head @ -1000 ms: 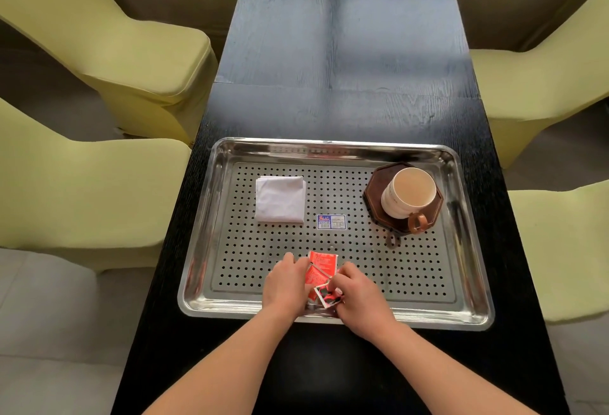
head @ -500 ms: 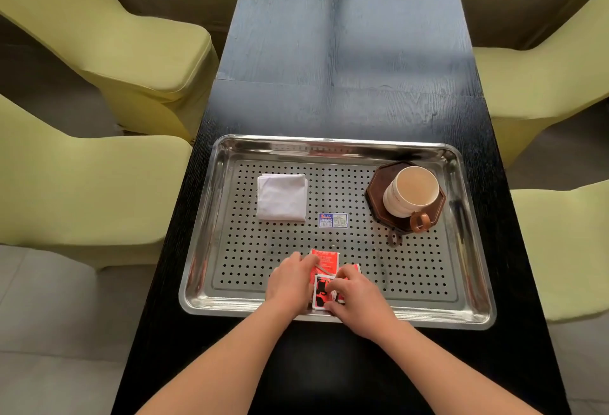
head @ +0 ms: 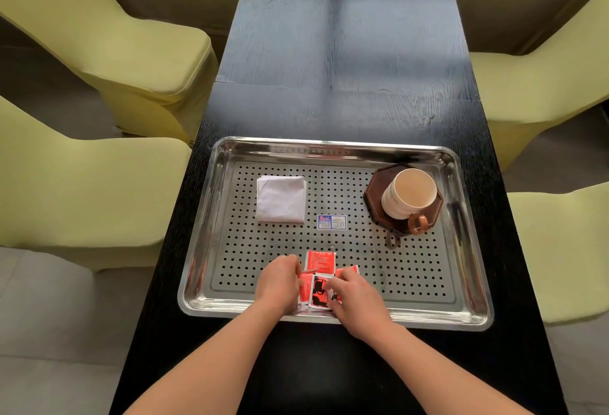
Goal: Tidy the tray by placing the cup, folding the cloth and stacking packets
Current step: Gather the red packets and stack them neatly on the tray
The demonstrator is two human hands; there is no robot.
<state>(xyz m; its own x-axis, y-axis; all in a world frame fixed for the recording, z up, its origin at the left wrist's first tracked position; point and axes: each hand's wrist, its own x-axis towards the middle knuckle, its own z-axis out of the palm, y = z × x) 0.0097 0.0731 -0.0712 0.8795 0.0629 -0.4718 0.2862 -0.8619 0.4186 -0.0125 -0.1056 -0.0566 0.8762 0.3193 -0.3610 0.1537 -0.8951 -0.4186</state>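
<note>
Red packets point(head: 319, 263): overlapping on the steel tray point(head: 329, 145), by its near rim.
Left hand point(head: 279, 282): fingers curled, pinching their left edge.
Right hand point(head: 357, 296): fingers curled, pinching them from the right.
Cloth point(head: 281, 198): folded, far left of the tray.
Cup point(head: 410, 190): upright on an octagonal coaster point(head: 375, 184), far right.

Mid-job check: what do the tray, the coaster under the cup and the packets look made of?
The tray: polished metal, probably stainless steel; mirror-bright rim, punched holes. The coaster: dark brown, glossy, likely lacquered wood, possibly plastic; sheen leaves it open. The packets: thin, flat, red printed sachets, coated paper or foil; cannot tell which.
</note>
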